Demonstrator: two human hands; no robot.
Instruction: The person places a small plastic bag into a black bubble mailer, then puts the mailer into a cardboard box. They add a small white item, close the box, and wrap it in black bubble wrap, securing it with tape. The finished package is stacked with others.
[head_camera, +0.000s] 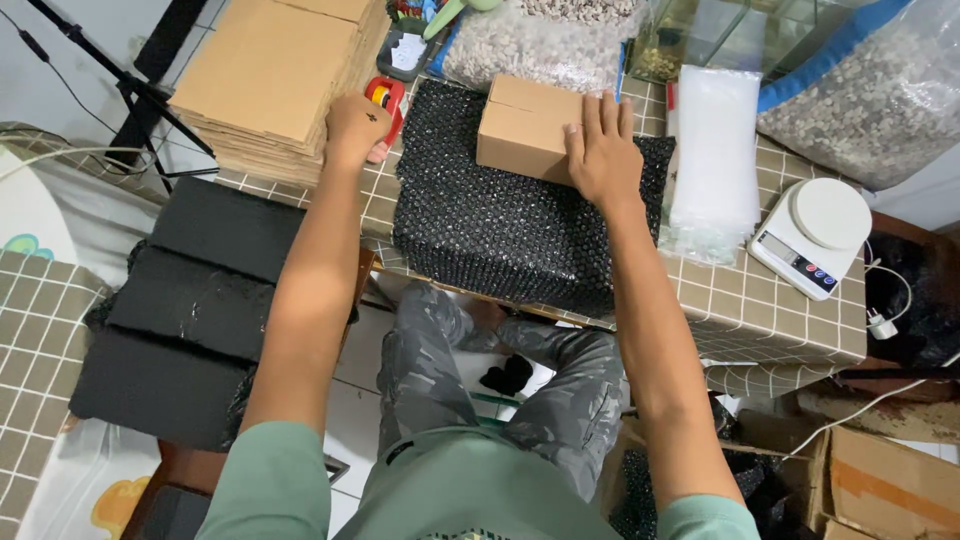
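Centre frame, our black bubble wrap sheet (510, 225) carries the small cardboard box (525, 125) at its top edge, long axis left-right. Our right hand (603, 150) lies flat on it, fingers spread — nearer. Our left hand (357, 127), curled, touches the red tape dispenser (385, 95) — upper left.

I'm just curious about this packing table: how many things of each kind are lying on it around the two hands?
Small cardboard box under the right hand: 1
Black bubble wrap sheet: 1
Red tape dispenser by the left hand: 1
Stack of flat cardboard: 1
Pile of clear bags: 1
White kitchen scale: 1
Total: 6
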